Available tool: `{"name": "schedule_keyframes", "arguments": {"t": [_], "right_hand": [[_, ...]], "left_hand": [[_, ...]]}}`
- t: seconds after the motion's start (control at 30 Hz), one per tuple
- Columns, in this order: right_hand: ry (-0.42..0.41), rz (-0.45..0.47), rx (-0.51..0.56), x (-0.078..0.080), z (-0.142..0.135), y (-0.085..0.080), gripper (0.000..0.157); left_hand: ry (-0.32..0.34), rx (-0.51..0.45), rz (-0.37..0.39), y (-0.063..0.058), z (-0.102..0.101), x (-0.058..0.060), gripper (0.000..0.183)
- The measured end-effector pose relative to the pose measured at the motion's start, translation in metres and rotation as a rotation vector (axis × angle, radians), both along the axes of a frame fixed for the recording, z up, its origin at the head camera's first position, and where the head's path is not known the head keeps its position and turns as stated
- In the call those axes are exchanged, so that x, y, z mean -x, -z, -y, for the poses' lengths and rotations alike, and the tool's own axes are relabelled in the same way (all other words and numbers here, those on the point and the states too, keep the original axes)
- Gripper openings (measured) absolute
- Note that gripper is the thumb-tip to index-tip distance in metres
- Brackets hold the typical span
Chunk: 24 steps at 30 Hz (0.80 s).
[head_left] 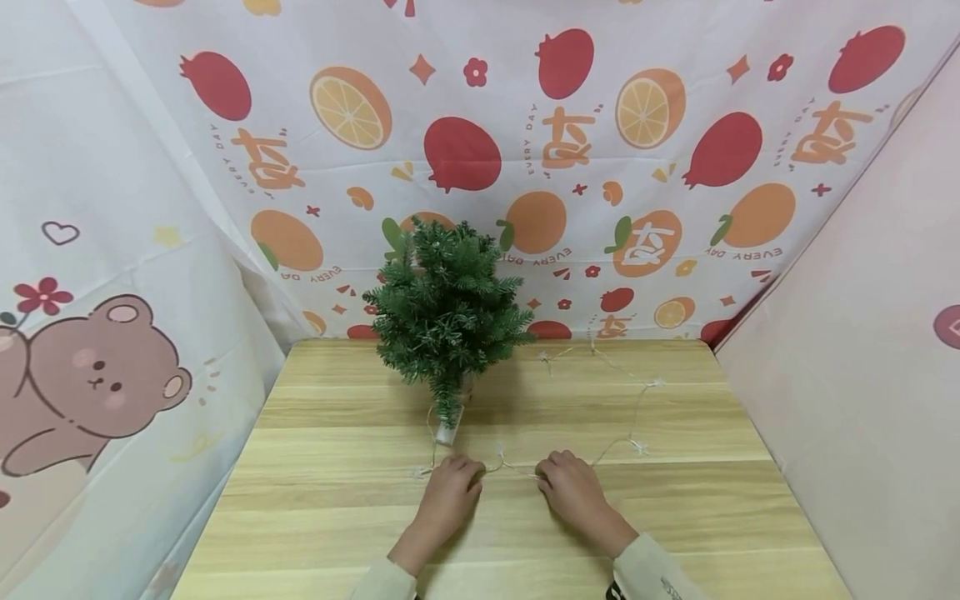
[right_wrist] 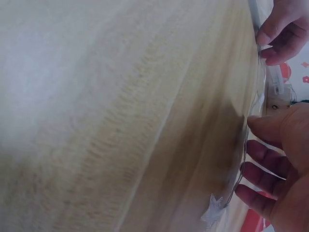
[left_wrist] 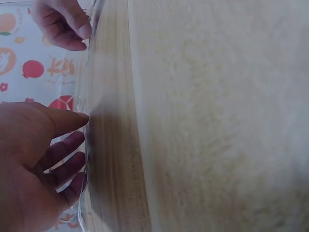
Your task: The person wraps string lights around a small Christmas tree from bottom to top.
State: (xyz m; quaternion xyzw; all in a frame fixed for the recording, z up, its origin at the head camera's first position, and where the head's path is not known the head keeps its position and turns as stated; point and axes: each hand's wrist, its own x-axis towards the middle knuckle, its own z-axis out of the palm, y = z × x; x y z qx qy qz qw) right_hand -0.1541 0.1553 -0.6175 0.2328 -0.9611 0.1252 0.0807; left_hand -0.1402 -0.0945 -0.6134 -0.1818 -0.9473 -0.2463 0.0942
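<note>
A thin clear-wired string of star lights [head_left: 637,408] lies in a loose loop on the wooden table. My left hand [head_left: 452,487] pinches the wire along the near side of this loop, just in front of the small green artificial Christmas tree [head_left: 450,308]. To its right, my right hand [head_left: 572,487] holds the same wire between thumb and fingertips, low over the tabletop. Between the hands runs a short length of wire with a star [head_left: 501,452] on it. One clear star [right_wrist: 212,212] hangs beside the right fingers in the right wrist view.
A small whitish block [head_left: 447,435] shows at the tree's foot; its kind is unclear. The wooden table [head_left: 315,508] ends at a fruit-printed cloth [head_left: 480,158] behind. A bear-printed curtain [head_left: 97,375] hangs on the left and a pale one [head_left: 862,375] on the right.
</note>
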Motion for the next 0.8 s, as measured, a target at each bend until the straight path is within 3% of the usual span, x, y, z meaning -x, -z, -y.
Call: {"name": "schedule_keyframes", "arguments": {"t": [0.33,0.53,0.8], "right_hand": [[-0.001,0.015,0.007,-0.004,0.000,0.001,0.015],[0.023,0.127,0.073,-0.009,0.000,-0.009,0.017],[0.021,0.130,0.139,-0.013,0.001,-0.030,0.005]], "left_hand": [[0.042,-0.004,-0.046,0.002,0.006,-0.002,0.014],[0.059,-0.028,-0.040,0.005,0.010,-0.003,0.014],[0.001,-0.074,-0.073,0.006,0.024,-0.003,0.013]]}}
